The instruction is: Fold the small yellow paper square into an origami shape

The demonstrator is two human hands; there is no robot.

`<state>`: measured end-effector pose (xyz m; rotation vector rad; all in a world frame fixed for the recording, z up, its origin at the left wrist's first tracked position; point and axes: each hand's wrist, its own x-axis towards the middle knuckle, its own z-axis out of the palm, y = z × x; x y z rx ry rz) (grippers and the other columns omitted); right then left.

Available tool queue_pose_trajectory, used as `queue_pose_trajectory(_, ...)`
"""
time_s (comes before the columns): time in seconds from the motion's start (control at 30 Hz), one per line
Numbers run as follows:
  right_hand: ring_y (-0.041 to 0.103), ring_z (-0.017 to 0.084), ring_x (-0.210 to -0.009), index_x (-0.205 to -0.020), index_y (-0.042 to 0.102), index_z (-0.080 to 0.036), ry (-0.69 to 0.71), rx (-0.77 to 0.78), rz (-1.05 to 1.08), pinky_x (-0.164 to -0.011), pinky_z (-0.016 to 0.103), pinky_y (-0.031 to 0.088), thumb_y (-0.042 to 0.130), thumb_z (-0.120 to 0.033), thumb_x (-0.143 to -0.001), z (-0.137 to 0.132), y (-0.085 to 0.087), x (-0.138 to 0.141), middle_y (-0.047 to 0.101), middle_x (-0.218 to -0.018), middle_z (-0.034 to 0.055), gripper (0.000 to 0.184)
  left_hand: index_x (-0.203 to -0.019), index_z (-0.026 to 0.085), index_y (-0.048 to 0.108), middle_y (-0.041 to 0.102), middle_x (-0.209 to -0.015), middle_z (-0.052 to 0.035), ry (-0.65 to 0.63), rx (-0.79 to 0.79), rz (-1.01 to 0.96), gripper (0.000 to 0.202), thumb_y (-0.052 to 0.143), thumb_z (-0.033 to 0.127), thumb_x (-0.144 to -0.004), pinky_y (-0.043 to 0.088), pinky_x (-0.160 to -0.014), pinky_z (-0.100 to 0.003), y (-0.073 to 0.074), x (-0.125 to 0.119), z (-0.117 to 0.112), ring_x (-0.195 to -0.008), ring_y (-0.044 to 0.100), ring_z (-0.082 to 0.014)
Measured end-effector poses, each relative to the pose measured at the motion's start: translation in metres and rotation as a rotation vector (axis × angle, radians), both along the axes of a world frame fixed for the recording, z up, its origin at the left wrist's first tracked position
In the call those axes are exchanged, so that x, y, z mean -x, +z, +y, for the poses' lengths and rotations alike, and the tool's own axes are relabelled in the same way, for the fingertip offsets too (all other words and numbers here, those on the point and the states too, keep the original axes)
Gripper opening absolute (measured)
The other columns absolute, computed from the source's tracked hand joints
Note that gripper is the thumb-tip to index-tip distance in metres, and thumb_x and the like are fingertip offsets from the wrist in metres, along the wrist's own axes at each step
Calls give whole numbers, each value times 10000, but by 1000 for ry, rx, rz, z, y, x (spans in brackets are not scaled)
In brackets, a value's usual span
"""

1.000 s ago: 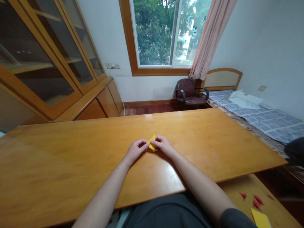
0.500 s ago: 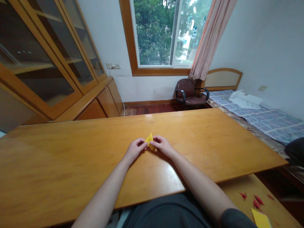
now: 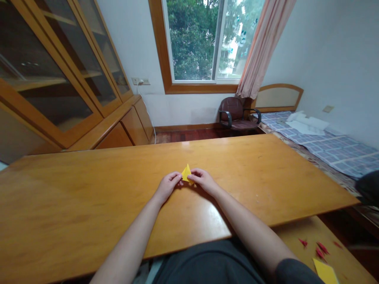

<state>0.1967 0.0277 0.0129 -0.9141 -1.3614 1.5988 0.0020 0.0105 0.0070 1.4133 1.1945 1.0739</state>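
Two hands pinch one folded yellow paper triangle [image 3: 186, 173]. Left hand [image 3: 167, 186] grips its left edge, right hand [image 3: 203, 180] its right, just above the wooden surface [image 3: 89, 189].

The desk [image 3: 89, 205] lies bare on every side of the hands, so they could pass freely left, right and toward the far edge. The only clutter sits on the lower wooden surface [image 3: 299, 232] at the right: small red paper bits [image 3: 318, 249], possibly folded pieces, and a yellow sheet [image 3: 325, 272].
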Motion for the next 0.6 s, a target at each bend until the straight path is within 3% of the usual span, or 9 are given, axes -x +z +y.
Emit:
queue_pose_trajectory(0.43, 515, 113, -609, -807, 670, -157, -100, -6, -35, -601, 244, 384, 762, -486, -687, 3, -4, 2, 652, -703, -6, 362, -808, 149, 738, 735, -747, -68, -102, -23, 116, 351, 607, 475, -823, 493, -664, -283, 0, -4, -4, -676, 640, -192)
queue_pose_trajectory(0.6, 493, 104, -591, -825, 674, -150, -92, -30, -74, -599, 243, 373, 744, -481, -717, 2, -4, 1, 629, -679, -18, 355, -825, 150, 730, 714, -722, -54, -101, -38, 106, 356, 626, 490, -820, 486, -661, -271, 3, -5, -5, -667, 627, -180)
